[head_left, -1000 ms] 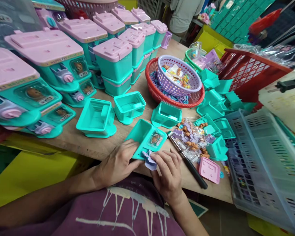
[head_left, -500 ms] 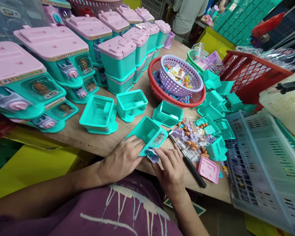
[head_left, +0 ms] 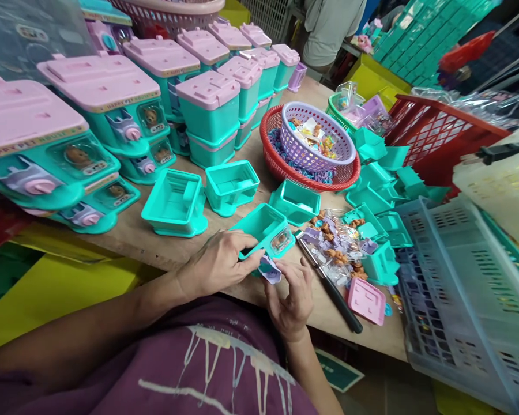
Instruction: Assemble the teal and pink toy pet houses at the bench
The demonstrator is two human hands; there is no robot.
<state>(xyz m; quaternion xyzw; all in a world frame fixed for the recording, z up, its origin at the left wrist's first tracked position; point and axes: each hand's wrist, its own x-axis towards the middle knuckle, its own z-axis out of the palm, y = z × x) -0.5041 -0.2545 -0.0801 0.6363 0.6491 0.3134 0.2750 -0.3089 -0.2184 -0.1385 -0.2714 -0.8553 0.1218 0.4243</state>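
Note:
In the head view, my left hand grips the near end of a teal toy house body, with the fingers over its rim. A clear window with a small brown figure shows on its front wall. My right hand pinches a small lilac plastic part against the front of that body. Whether the part is seated in the wall, I cannot tell. Just right of the hands lies a metal-shafted tool with a black handle. A heap of brown pet figures, lilac parts and clear pieces lies beyond the tool.
Teal bodies stand behind my hands. Stacked pink-lidded houses fill the left. A lilac basket sits in a red basket. A pink panel and translucent crate are at right. Someone in a grey shirt stands at the back.
My right hand has shifted slightly left and down, turning the lilac part. The teal body has tilted, showing more of its window. My left hand has moved slightly on the rim.

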